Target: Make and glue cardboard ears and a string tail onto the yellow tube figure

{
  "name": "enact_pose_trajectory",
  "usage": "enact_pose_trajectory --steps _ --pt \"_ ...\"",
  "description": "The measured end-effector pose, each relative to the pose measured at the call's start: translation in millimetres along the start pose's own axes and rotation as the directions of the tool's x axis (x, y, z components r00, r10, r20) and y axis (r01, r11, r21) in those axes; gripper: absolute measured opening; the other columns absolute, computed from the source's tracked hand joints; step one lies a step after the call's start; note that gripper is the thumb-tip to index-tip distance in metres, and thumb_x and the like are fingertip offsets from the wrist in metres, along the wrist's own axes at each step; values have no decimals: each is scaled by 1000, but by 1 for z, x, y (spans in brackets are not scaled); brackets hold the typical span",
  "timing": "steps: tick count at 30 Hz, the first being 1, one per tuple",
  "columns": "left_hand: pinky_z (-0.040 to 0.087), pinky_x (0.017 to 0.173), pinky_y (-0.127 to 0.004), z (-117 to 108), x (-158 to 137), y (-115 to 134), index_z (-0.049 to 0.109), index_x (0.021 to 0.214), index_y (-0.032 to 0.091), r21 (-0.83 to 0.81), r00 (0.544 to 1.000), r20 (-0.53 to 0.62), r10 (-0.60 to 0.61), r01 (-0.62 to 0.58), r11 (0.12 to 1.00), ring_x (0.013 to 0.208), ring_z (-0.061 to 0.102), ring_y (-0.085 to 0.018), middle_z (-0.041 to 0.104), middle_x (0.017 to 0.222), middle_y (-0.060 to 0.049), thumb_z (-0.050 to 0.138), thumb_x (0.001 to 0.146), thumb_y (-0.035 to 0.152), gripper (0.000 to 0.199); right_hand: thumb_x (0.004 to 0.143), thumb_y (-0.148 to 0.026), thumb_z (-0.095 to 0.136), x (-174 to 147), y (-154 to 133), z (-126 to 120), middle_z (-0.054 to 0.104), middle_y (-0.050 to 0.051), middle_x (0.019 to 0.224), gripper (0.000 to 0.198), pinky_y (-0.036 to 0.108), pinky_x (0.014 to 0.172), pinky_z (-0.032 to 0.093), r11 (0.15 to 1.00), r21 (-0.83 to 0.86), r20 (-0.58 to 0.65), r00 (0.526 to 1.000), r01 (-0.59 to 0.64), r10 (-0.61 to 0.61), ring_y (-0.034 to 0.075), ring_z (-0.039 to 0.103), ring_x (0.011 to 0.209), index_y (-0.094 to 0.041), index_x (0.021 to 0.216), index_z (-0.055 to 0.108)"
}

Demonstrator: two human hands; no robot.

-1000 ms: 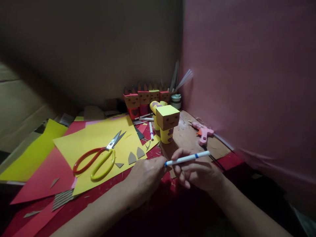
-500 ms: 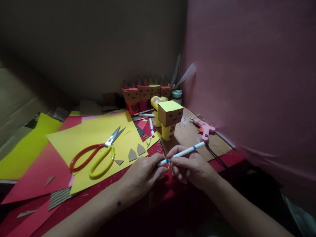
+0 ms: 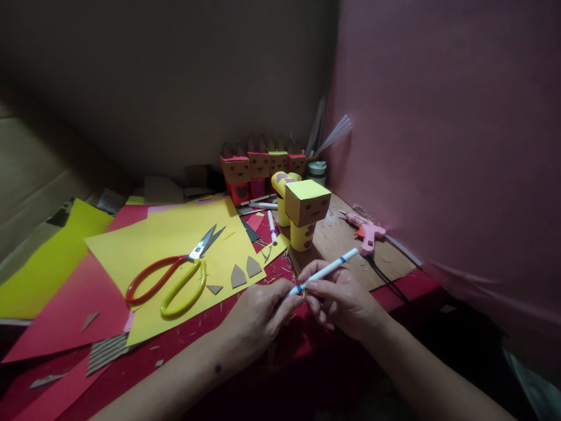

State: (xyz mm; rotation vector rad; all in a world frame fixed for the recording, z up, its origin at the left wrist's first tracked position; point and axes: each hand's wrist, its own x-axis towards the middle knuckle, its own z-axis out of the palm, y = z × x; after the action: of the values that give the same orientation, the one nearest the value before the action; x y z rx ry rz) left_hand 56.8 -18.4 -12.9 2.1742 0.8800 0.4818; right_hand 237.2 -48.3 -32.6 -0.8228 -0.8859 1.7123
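Observation:
Both hands hold one white marker pen (image 3: pixel 329 269) with blue bands, tilted up to the right. My left hand (image 3: pixel 263 310) pinches its lower left end, and my right hand (image 3: pixel 339 298) grips the barrel. Just beyond them stands a cardboard-box figure (image 3: pixel 307 213) with a yellow top, a drawn face and a yellow body with purple shapes. Left of my left hand, two pointed cardboard pieces (image 3: pixel 238 276) and a small cardboard scrap (image 3: pixel 214 289) lie on a yellow paper sheet (image 3: pixel 175 225). Scissors (image 3: pixel 193 257) with red and yellow handles rest open there.
A pink glue gun (image 3: pixel 367 230) lies on a cardboard board (image 3: pixel 390 263) at the right, its cord trailing forward. Several box-headed figures (image 3: pixel 236 171) stand at the back beside a lidded jar (image 3: pixel 317 172) and glue sticks (image 3: pixel 336 133). A purple-banded marker (image 3: pixel 272 228) lies mid-table.
The marker tilts slightly more steeply upward. Both hands stay on it, close together. The whole view has shifted slightly; the table items look unmoved.

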Motion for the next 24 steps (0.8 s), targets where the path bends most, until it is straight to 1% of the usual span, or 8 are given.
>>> enact_pose_trajectory --steps 4,8,12,14,17,19,21,24 --pt "40 62 -25 2 -1 -2 62 88 17 22 1000 7 25 -25 999 63 55 -12 63 73 -2 37 95 37 33 78 -35 72 0 3 3 59 -4 48 22 11 28 31 1000 -22 -5 1000 12 -12 5 45 32 -17 79 60" --pt "36 55 -23 3 -4 0 55 79 18 33 997 48 53 -54 998 53 47 -11 52 61 2 33 95 36 33 81 -45 67 -1 4 6 53 -4 42 34 12 29 24 999 -38 27 1000 -15 16 4 41 31 -15 67 59" --pt "32 49 -22 -5 -12 3 44 70 21 32 996 79 35 -37 999 45 40 -9 43 52 6 32 96 41 35 78 -39 69 -10 -14 2 46 -5 39 31 15 30 19 999 2 7 999 -42 42 4 35 30 -15 60 61" --pt "32 48 -22 -13 -18 1 39 64 21 21 996 72 -46 45 999 45 39 -9 42 50 6 33 95 42 38 71 -33 74 -18 -31 -1 38 -7 38 27 16 31 18 984 98 -55 988 151 -146 3 31 30 -17 54 60" --pt "36 51 -21 -23 -29 -4 45 63 20 -42 963 190 -192 203 978 49 46 -8 51 54 4 31 96 45 44 83 -31 63 -27 -50 3 44 -4 45 28 19 35 23 918 -35 -76 915 394 -396 6 38 38 -17 59 62" --pt "38 54 -22 -26 -35 -6 56 74 18 42 973 170 -157 152 988 54 50 -9 59 62 1 31 96 42 42 85 -32 61 -25 -54 12 50 -2 48 23 20 36 26 922 -172 44 938 347 -345 8 42 41 -18 67 66" --pt "37 54 -24 -28 -37 -8 62 97 17 247 998 48 -38 25 969 53 51 -11 62 68 -1 29 96 35 38 83 -26 64 -13 -51 24 56 -2 56 5 22 40 33 910 -284 63 953 301 -296 11 50 47 -21 82 66" --pt "36 51 -27 -36 -36 -11 58 109 13 550 997 -75 19 26 835 51 51 -14 63 68 -4 24 94 27 40 83 -24 62 16 -43 38 59 -1 64 5 23 49 40 816 -526 63 968 240 -244 12 54 57 -21 87 62"
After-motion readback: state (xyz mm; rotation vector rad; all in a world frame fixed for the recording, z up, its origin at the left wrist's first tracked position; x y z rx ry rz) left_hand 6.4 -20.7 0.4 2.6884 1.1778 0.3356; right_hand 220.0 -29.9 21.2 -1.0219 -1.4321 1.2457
